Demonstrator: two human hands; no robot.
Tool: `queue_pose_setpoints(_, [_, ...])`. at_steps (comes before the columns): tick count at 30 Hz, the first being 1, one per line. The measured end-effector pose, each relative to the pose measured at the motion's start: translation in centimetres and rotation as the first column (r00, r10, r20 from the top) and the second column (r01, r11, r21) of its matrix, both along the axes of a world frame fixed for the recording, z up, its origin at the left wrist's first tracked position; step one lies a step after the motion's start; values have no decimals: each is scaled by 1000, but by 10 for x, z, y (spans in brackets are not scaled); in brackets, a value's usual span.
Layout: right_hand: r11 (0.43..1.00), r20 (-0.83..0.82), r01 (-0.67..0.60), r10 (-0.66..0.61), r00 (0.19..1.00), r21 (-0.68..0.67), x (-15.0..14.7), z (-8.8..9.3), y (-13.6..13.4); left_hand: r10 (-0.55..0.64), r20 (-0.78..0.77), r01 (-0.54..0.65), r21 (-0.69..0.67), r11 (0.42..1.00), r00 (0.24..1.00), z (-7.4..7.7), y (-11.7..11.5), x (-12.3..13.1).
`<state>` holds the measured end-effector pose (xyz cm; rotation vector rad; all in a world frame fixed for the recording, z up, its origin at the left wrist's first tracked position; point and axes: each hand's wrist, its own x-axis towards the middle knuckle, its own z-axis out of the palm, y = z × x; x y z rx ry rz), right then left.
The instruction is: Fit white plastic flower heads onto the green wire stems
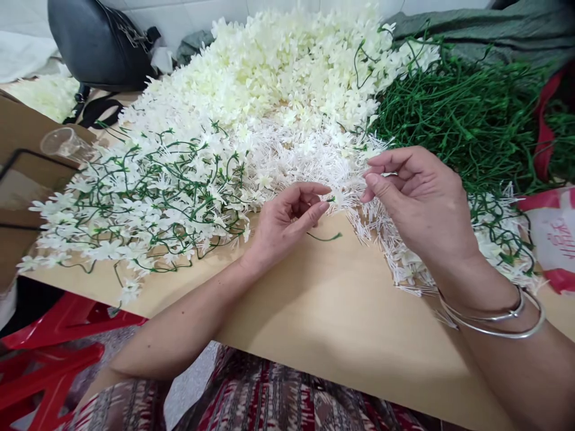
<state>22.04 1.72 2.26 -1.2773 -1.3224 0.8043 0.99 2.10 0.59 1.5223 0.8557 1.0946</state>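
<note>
My left hand (291, 218) is closed in a pinch on a thin green plastic flower stem (326, 238). One end of the stem curves out below the fingers, and its other green tip shows by the fingertips, with a white petal shape close to it. My right hand (413, 197), with two silver bangles at the wrist, is raised just to the right, thumb and fingers pressed together. Whatever it pinches is too small to make out against the white stamens (305, 155) behind. Loose cream petals (269, 72) are heaped beyond both hands.
White flowers on green stems (148, 197) are piled at the left. A tangle of green stems (458, 120) fills the right. Around the table (305, 311) are a black bag (99, 45), a clear cup (67, 143), a cardboard box (27, 129), a pink-and-white packet (552, 233) and red stools (58, 353).
</note>
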Motion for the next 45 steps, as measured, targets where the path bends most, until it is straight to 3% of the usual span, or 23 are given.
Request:
queue_pose_setpoints(7, [964,-115,-201,182,977,-176,4,-9,-2,189,143,-189,-14,982,972,-2,7,-2])
queue_pose_setpoints(12, [908,-162,-267,225,961,-324,-2,-11,-6,167,211,-161,-45,986,963,4,4,-1])
queue_pose_setpoints(16, [888,-187,-360,316,930,-288,-11,-8,-10,141,229,-131,-58,990,963,4,2,0])
queue_pose_setpoints(19, [881,-111,-388,372,922,-272,-15,-3,-13,149,195,-141,-50,989,969,-1,3,-2])
queue_pose_setpoints(22, [902,-44,-341,342,939,-265,-14,2,-15,222,64,-227,93,969,973,-2,3,-5])
queue_pose_setpoints(24, [927,-38,-279,279,960,-251,-13,4,-16,332,-75,-293,316,902,940,0,1,-6])
queue_pose_setpoints(26, [946,-38,-215,212,977,-242,-13,5,-17,390,-170,-247,535,808,905,4,-2,-6])
queue_pose_setpoints(28, [960,-37,-179,175,984,-216,-14,7,-19,340,-225,-124,641,758,913,7,-4,-4])
queue_pose_setpoints(30, [972,-27,-164,162,986,-166,-17,10,-21,268,-226,-56,658,751,937,9,-6,-1])
queue_pose_setpoints(33, [982,-2,-164,165,986,-97,-19,16,-26,257,-165,-111,596,795,952,9,-8,0])
queue_pose_setpoints(35, [983,22,-170,171,985,-63,-18,21,-27,243,-95,-170,478,862,965,11,-9,-1])
queue_pose_setpoints(37, [990,59,-134,136,989,-42,-15,22,-26,157,12,-154,284,946,988,15,-10,-3])
queue_pose_setpoints(40, [1000,87,19,-19,996,4,-5,20,-18,-69,121,69,4,998,990,19,-10,-6])
queue_pose_setpoints(42, [993,27,96,-98,995,76,2,17,-10,-192,20,193,-49,980,981,18,-9,-7])
queue_pose_setpoints(45, [965,-111,154,-132,985,213,13,18,0,-204,-338,267,151,952,919,9,-6,-8])
